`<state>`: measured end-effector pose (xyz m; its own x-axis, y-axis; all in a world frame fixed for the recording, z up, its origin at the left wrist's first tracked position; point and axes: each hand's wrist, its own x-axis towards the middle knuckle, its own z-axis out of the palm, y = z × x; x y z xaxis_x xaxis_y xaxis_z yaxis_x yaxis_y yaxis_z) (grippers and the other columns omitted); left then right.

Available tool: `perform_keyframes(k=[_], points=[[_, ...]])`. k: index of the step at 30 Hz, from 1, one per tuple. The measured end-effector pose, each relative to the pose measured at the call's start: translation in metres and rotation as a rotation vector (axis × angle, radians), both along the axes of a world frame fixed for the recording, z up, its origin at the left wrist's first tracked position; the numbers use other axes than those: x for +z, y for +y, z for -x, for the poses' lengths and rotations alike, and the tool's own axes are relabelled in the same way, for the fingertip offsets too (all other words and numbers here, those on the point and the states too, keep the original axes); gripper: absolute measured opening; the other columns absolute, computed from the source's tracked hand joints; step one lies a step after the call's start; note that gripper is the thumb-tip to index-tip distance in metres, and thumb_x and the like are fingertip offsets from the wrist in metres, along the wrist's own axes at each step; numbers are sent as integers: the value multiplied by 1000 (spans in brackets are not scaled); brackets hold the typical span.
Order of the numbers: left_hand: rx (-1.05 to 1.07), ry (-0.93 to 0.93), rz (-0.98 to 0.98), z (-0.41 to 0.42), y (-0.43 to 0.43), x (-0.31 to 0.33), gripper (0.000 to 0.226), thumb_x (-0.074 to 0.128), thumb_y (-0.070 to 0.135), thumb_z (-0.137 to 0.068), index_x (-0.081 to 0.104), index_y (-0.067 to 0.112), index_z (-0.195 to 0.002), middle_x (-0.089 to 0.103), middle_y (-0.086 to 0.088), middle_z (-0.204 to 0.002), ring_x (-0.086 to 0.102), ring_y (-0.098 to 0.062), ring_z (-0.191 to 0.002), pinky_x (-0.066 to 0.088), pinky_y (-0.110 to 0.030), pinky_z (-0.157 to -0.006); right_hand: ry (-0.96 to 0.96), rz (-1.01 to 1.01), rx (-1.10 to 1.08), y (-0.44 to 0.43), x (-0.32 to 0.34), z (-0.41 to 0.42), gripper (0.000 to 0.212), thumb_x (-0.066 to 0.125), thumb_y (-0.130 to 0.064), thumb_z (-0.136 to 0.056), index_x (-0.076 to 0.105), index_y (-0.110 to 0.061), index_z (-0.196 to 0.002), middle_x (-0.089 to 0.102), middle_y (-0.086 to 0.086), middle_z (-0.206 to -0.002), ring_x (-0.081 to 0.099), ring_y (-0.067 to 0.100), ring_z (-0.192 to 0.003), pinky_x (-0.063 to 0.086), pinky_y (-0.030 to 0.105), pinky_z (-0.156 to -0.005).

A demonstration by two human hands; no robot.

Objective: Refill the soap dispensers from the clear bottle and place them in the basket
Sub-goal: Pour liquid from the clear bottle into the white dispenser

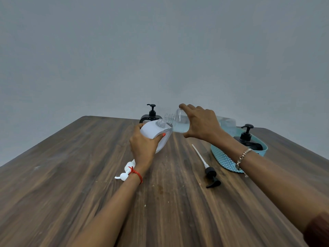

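Two bare forearms reach out over a dark wood-grain counter (71, 175). Its broad near stretch lies open on either side of them, and its far edge meets a plain grey wall (160, 50).

The left hand (142, 145) curls its fingers (160, 135) round the smooth white soap dispenser (153, 131) and grips it tilted, with the open threaded neck turned up toward the right. The right hand (201, 122) grasps the clear bottle (179, 122), which is tipped nearly onto its side. The bottle's ridged mouth is just beside the dispenser's neck, and clear liquid pools along its lower wall.

Just behind the left fingers, a black pump dispenser (151, 115) stands near the counter's far edge. Nearer the camera than those fingers, a white pump head (127, 171) lies on the wood by the wrist, which wears a red thread (137, 173).

Nearer than the right fingers, a black pump head (211, 173) with a long pale tube lies flat between the two arms. To the right of those fingers sits a teal basket (224, 158) with a mesh-patterned wall, holding a second black dispenser (246, 138) with its pump up. The right forearm, wearing a metal bracelet (243, 155), crosses the basket's near rim.
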<state>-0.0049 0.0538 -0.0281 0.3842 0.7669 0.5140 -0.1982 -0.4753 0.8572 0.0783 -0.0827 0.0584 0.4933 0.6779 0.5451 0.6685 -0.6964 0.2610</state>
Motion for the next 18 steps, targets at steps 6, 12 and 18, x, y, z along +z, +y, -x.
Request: perform_keyframes(k=[6, 12, 18], points=[[8, -2, 3, 1, 0, 1, 64, 85, 29, -62, 55, 8, -115, 64, -7, -110, 48, -9, -88, 38, -23, -72, 0, 9, 10, 1, 1, 2, 83, 74, -35, -64, 33, -21, -135, 56, 1, -115, 56, 25, -93, 31, 29, -64], [9, -6, 22, 2, -1, 2, 63, 86, 28, -61, 56, 8, -114, 64, -7, -109, 52, -14, -89, 39, -25, -74, -10, 12, 9, 0, 4, 4, 81, 74, -34, -64, 34, -21, -133, 56, 1, -112, 56, 25, -92, 30, 29, -64], [3, -19, 30, 2, -2, 2, 62, 86, 27, -61, 56, 9, -113, 64, -6, -108, 49, -11, -87, 40, -25, -74, -22, 15, 10, 0, 4, 2, 81, 74, -33, -63, 35, -21, -132, 57, 1, -109, 56, 25, -90, 31, 29, -63]])
